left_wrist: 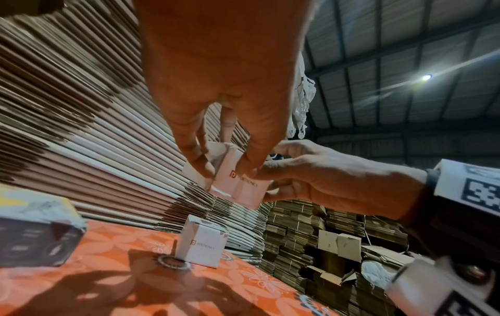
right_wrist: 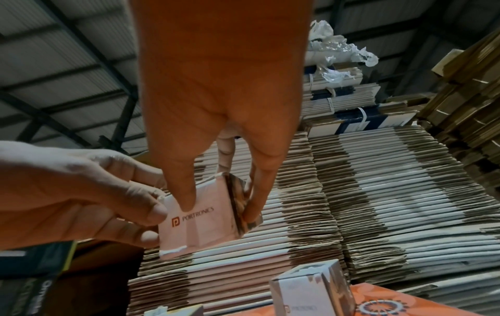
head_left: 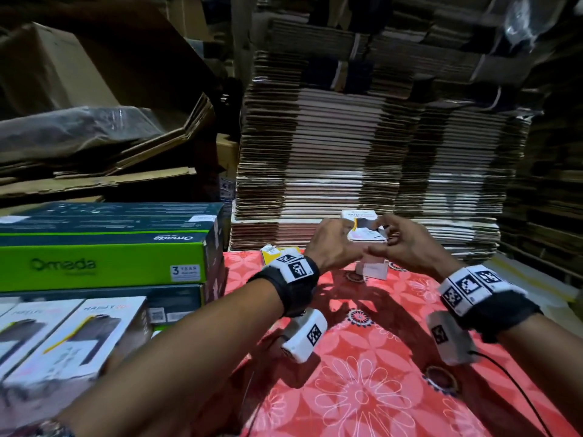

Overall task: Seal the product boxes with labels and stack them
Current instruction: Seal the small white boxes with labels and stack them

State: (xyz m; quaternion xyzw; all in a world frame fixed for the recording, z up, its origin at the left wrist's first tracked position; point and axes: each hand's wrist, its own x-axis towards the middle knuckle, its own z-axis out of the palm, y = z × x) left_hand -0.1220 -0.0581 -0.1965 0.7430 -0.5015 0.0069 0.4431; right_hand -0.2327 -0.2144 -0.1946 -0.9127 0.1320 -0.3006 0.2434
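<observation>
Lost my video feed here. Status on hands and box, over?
Left hand and right hand both grip the small white box, held above the table. Second small box stands below, apart. Nothing in the way.

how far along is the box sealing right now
Done, apparently: one small white box stands closed on the red floral tablecloth. In hand: left hand and right hand grip another box. No stack started here; more boxes lie left.
</observation>
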